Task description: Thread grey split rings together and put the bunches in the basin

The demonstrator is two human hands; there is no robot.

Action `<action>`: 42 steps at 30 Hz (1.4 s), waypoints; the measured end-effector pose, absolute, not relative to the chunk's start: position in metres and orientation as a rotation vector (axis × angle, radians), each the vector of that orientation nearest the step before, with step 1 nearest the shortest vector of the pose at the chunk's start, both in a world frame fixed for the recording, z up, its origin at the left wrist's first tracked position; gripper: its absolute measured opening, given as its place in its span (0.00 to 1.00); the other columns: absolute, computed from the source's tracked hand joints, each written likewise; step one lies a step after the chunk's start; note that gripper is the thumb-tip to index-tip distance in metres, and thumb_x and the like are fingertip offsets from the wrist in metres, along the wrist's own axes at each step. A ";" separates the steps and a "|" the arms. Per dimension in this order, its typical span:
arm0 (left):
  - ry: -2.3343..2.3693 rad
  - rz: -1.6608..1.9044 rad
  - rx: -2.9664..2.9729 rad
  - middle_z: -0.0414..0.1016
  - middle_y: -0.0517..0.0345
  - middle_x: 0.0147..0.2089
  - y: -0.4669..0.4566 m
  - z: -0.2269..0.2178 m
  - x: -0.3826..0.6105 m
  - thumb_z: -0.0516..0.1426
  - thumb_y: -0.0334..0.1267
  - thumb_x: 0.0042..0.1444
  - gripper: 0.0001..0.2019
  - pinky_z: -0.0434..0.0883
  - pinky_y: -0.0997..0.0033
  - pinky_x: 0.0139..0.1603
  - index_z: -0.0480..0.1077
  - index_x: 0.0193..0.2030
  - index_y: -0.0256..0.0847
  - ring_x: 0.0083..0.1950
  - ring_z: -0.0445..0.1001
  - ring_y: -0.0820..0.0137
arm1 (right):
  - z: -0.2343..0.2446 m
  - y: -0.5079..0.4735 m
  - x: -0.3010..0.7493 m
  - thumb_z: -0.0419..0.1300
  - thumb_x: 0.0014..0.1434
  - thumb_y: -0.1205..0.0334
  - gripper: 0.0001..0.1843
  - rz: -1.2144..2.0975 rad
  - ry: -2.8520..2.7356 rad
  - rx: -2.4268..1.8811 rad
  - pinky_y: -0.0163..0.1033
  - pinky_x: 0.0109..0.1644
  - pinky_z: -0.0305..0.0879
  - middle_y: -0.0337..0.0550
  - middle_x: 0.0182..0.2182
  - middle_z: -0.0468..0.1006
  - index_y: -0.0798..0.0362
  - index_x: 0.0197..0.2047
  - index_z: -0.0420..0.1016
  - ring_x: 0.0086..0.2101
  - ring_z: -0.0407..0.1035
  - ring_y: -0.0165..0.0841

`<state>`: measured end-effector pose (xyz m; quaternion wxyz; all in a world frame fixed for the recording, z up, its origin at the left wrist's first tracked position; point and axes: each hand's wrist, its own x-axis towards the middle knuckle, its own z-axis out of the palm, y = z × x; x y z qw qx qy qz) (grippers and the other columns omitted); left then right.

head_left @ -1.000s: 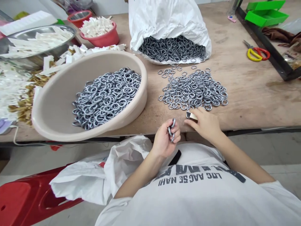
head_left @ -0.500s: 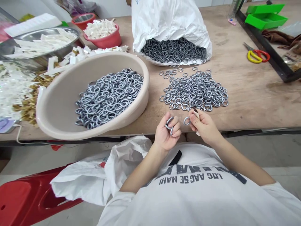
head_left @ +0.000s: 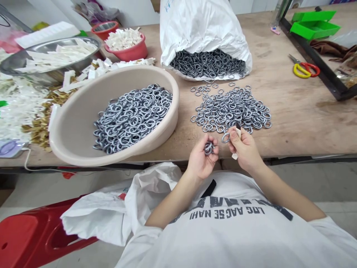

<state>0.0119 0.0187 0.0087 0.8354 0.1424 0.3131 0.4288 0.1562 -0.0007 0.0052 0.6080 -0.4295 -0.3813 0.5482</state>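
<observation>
My left hand curls its fingers around a few grey metal rings near the table's front edge. Just to its right, my right hand pinches one grey ring at the fingertips. A narrow white strip and a dark-tipped piece also stick out of the right hand; what they are I cannot make out. Beyond both hands lies a loose pile of rings on the wooden table. To the left a beige basin, tilted in view, holds a heap of the same rings.
A white sack of rings lies open behind the pile. Yellow and red scissors rest at right by a black metal frame and green trays. White strips fill a steel bowl and red bowl. A red stool stands below.
My left hand has closed further around its rings and turned slightly. My right hand has moved a little, still pinching a ring. The view has shifted slightly.
</observation>
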 end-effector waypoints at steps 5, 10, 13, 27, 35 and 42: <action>0.699 0.974 0.779 0.66 0.66 0.26 -0.001 -0.002 0.024 0.62 0.50 0.59 0.15 0.50 0.84 0.16 0.67 0.42 0.42 0.19 0.58 0.82 | -0.003 -0.003 0.148 0.62 0.63 0.46 0.16 1.327 -0.791 -0.952 0.32 0.21 0.45 0.30 0.25 0.61 0.49 0.37 0.66 0.20 0.50 0.23; 0.794 0.996 1.124 0.63 0.66 0.24 -0.002 -0.008 0.016 0.60 0.50 0.61 0.14 0.56 0.78 0.22 0.69 0.37 0.40 0.21 0.56 0.79 | -0.004 -0.009 0.150 0.62 0.63 0.47 0.15 1.368 -0.902 -0.980 0.32 0.22 0.48 0.31 0.26 0.62 0.50 0.37 0.68 0.21 0.52 0.23; 0.918 1.000 1.445 0.66 0.64 0.26 0.000 -0.004 0.006 0.62 0.49 0.59 0.14 0.61 0.75 0.30 0.71 0.33 0.39 0.27 0.61 0.77 | 0.006 -0.010 0.159 0.68 0.59 0.52 0.13 1.273 -1.090 -1.053 0.32 0.32 0.59 0.34 0.31 0.69 0.50 0.40 0.71 0.29 0.62 0.25; 0.923 1.013 1.582 0.71 0.61 0.25 0.000 0.009 -0.005 0.66 0.42 0.55 0.10 0.61 0.74 0.35 0.75 0.27 0.41 0.29 0.65 0.72 | 0.031 -0.031 0.187 0.50 0.71 0.55 0.18 0.611 -2.024 -1.294 0.38 0.33 0.49 0.37 0.25 0.66 0.51 0.28 0.63 0.27 0.59 0.29; 0.906 0.973 1.619 0.70 0.61 0.24 0.000 0.010 -0.006 0.67 0.38 0.53 0.07 0.59 0.74 0.34 0.77 0.27 0.42 0.27 0.62 0.72 | 0.035 -0.035 0.188 0.50 0.70 0.54 0.20 0.581 -2.107 -1.340 0.39 0.31 0.45 0.37 0.24 0.67 0.51 0.27 0.63 0.26 0.58 0.28; 0.740 0.893 1.742 0.75 0.55 0.29 -0.006 0.015 -0.011 0.63 0.38 0.58 0.07 0.63 0.71 0.38 0.77 0.30 0.43 0.31 0.69 0.69 | 0.016 -0.014 0.198 0.49 0.71 0.49 0.23 0.619 -1.944 -1.512 0.38 0.31 0.45 0.36 0.21 0.65 0.51 0.26 0.64 0.24 0.58 0.30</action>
